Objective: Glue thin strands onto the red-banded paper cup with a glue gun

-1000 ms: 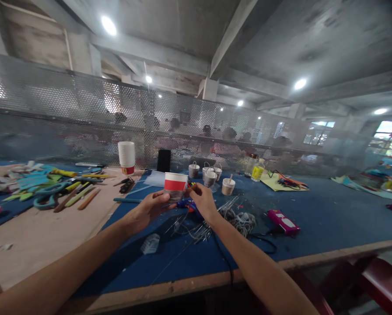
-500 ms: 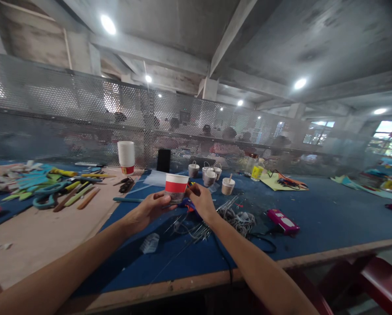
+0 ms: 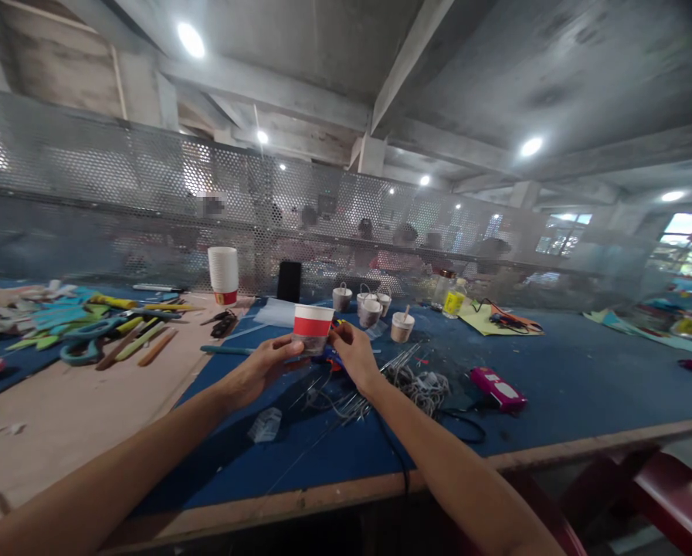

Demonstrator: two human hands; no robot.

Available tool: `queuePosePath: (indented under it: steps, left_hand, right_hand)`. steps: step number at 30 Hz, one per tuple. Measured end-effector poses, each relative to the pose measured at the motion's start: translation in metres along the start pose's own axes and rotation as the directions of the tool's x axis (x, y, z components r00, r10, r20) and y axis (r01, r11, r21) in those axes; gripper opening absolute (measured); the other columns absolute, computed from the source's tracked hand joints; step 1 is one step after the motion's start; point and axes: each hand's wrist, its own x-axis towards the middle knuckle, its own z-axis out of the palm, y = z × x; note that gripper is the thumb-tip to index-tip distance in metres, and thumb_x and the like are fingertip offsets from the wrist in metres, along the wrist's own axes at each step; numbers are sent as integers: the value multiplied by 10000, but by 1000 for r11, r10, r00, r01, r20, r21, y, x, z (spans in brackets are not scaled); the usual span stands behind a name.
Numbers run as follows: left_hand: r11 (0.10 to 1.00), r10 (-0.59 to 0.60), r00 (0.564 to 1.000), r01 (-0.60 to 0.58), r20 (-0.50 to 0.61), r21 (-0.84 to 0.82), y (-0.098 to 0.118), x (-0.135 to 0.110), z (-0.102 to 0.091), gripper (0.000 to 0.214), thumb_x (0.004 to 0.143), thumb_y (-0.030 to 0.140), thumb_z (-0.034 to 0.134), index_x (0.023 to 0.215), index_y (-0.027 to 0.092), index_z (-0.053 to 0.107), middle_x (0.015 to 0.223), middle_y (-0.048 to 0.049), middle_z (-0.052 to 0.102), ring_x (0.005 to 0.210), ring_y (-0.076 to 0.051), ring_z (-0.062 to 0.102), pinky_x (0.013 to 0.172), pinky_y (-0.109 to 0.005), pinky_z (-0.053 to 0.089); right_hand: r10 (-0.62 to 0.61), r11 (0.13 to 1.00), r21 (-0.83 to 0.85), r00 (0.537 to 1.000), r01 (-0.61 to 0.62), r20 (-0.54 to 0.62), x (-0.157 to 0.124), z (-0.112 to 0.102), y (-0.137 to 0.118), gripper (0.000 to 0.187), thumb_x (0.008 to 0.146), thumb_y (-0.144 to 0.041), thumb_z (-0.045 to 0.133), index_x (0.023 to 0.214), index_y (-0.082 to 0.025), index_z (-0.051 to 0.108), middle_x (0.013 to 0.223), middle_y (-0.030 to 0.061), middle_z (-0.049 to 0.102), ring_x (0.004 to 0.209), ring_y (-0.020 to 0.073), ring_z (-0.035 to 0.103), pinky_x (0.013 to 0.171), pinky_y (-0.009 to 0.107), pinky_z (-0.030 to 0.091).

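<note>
My left hand (image 3: 270,364) is closed round the lower left side of a paper cup (image 3: 313,323), thumb in front. The cup is upright, white at the rim with a red band, and its lower part is covered in grey. At the cup's right side, my right hand (image 3: 354,351) has its fingers pinched together; what is between them is hidden. Under the hands, partly covered, a blue and orange glue gun (image 3: 335,361) lies on the table. A tangle of grey cord (image 3: 421,390) and thin metallic sticks lies right of the right wrist.
Several small grey-wrapped cups (image 3: 370,312) with handles stand behind. A stack of paper cups (image 3: 224,274), scissors (image 3: 83,344) and clay-coloured sticks are at left. Bottles (image 3: 453,300), yellow paper (image 3: 485,323) and a magenta box (image 3: 497,388) are at right. A perforated metal screen (image 3: 323,201) closes the back.
The cup and both hands have shifted very slightly upward. Both hands keep nearly the same pose, and the things on the table stay where they were.
</note>
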Motion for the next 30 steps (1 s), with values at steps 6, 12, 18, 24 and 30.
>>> queuePosePath:
  steps: [6, 12, 18, 24, 30]
  left_hand:
    - [999, 53, 990, -53, -130, 5, 8, -2, 8, 438, 734, 347, 901, 1121, 176, 788, 1226, -143, 776, 1144, -313, 707, 986, -425, 548]
    - [994, 93, 982, -81, -167, 72, 15, -6, 16, 352, 768, 334, 871, 1066, 164, 798, 1225, -126, 778, 1110, -299, 716, 993, -408, 549]
    - [998, 60, 992, -58, -112, 26, 9, -3, 12, 370, 786, 337, 830, 1110, 161, 806, 1242, -153, 780, 1176, -359, 704, 1044, -473, 531]
    - [996, 45, 990, -35, -132, 80, 6, -5, 20, 488, 753, 349, 880, 1199, 175, 786, 1233, -154, 780, 1213, -375, 682, 1054, -478, 511]
    - [998, 31, 971, -16, -236, 67, 9, -6, 24, 494, 718, 322, 916, 1156, 153, 762, 1104, -138, 794, 1042, -304, 734, 1010, -455, 527]
  right_hand:
    - [30, 1000, 9, 999, -30, -43, 0, 2, 3, 237, 804, -435, 629, 736, -210, 602, 692, -13, 634, 666, 165, 570, 675, 288, 461]
    - [-1, 999, -35, 997, -2, -77, -2, -1, -2, 229, 821, -418, 613, 727, -209, 597, 695, -11, 658, 687, 172, 595, 696, 287, 488]
    - [-36, 992, -125, 997, 27, -73, -4, -1, -5, 200, 851, -387, 596, 756, -212, 613, 743, 12, 697, 721, 182, 631, 760, 303, 526]
    - [-112, 977, -185, 992, 101, -50, -9, 2, -9, 205, 886, -384, 577, 757, -225, 579, 780, 24, 681, 768, 186, 649, 806, 296, 530]
    - [-141, 970, -204, 990, 134, -16, -13, 4, -12, 212, 920, -382, 584, 785, -221, 612, 806, 32, 699, 794, 195, 671, 820, 305, 531]
